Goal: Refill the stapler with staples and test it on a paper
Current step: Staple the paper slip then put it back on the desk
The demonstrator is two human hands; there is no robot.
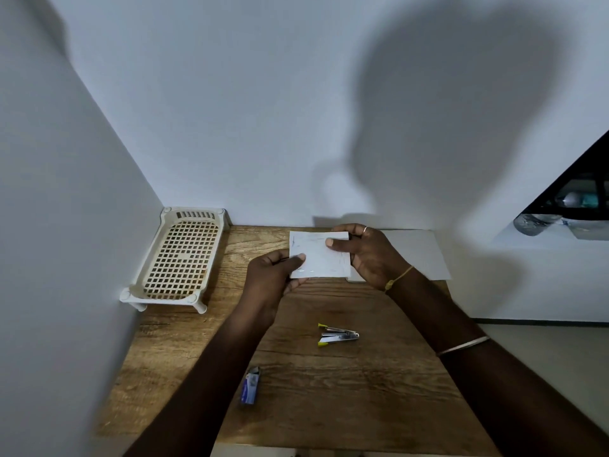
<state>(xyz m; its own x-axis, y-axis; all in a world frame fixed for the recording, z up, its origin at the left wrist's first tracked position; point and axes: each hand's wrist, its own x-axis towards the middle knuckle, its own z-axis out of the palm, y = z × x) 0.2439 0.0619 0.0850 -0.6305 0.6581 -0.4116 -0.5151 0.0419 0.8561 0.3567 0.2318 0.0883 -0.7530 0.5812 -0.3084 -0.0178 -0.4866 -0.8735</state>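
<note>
A small white folded paper (316, 258) is held up above the wooden table (346, 390) between both hands. My left hand (273, 278) pinches its lower left edge with the thumb on top. My right hand (369, 255) pinches its upper right corner, thumb across the front. A small silver stapler with yellow ends (337, 335) lies on the table nearer to me, apart from both hands. A small blue staple box (250, 385) lies at the front left, beside my left forearm.
A cream perforated plastic tray (179, 258) stands in the back left corner against the walls. A white sheet or board (418, 255) lies at the back right behind my right hand. The table's right edge drops to the floor.
</note>
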